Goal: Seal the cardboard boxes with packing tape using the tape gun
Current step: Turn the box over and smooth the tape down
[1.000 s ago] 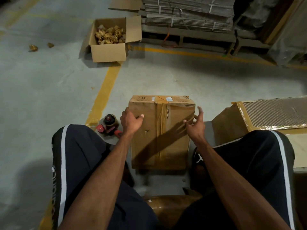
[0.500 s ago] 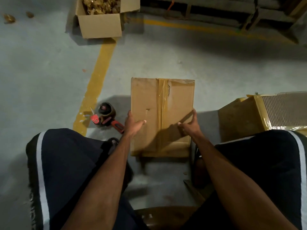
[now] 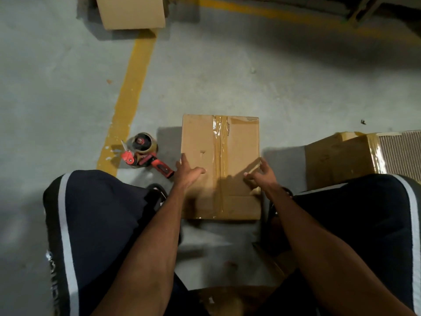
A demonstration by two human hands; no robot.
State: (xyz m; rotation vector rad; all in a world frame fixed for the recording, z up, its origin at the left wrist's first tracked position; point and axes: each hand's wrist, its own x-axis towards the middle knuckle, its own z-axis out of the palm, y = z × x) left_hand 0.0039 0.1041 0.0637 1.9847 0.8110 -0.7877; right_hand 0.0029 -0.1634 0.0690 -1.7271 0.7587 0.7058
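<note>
Taped box steadied on a warehouse floor, tape gun lying idle.

From the left: yellow line [image 3: 127, 96] on the floor; tape gun [image 3: 145, 153] lying just beside the box [image 3: 221, 165], untouched; left hand [image 3: 188, 175] spread flat on the box's left part, right hand [image 3: 259, 176] with loose, open fingers on its right edge, either side of the tape strip [image 3: 219, 156]. Seemingly a check or reposition after one seam; next, probably reaching left for the gun. Further right, another box [image 3: 337, 160].
</note>
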